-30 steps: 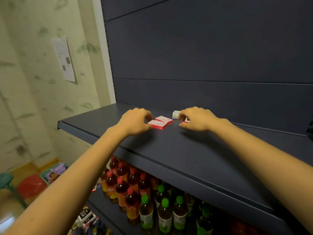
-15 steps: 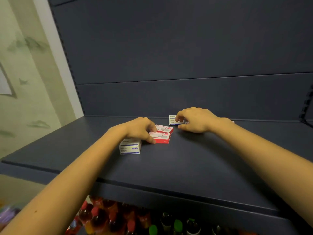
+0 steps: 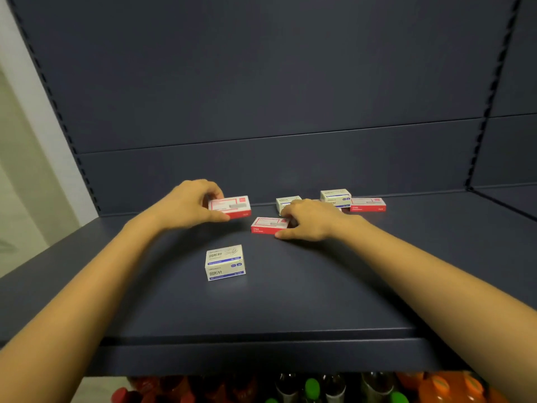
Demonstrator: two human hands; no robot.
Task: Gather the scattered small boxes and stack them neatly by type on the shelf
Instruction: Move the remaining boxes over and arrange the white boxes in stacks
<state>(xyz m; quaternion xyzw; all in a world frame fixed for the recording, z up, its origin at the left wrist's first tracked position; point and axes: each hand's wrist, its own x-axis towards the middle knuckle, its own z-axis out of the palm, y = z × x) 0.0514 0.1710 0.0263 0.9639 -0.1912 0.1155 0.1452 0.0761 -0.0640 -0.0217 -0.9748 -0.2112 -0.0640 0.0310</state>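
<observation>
Dark shelf (image 3: 319, 301) | left hand (image 3: 186, 205) holds red box (image 3: 232, 205) — right hand (image 3: 313, 221) grips second red box (image 3: 267, 225) | bottles (image 3: 312, 386) below

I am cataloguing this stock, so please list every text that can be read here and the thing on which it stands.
"回形针": top face of the front white and blue box.
"回形针": front side of the same box.
Smaller print on it: blurred, unreadable.
Blurred, unreadable print: left red box, middle red box, right red box.
Print too small to read: rear left white box, rear right white box.
</observation>
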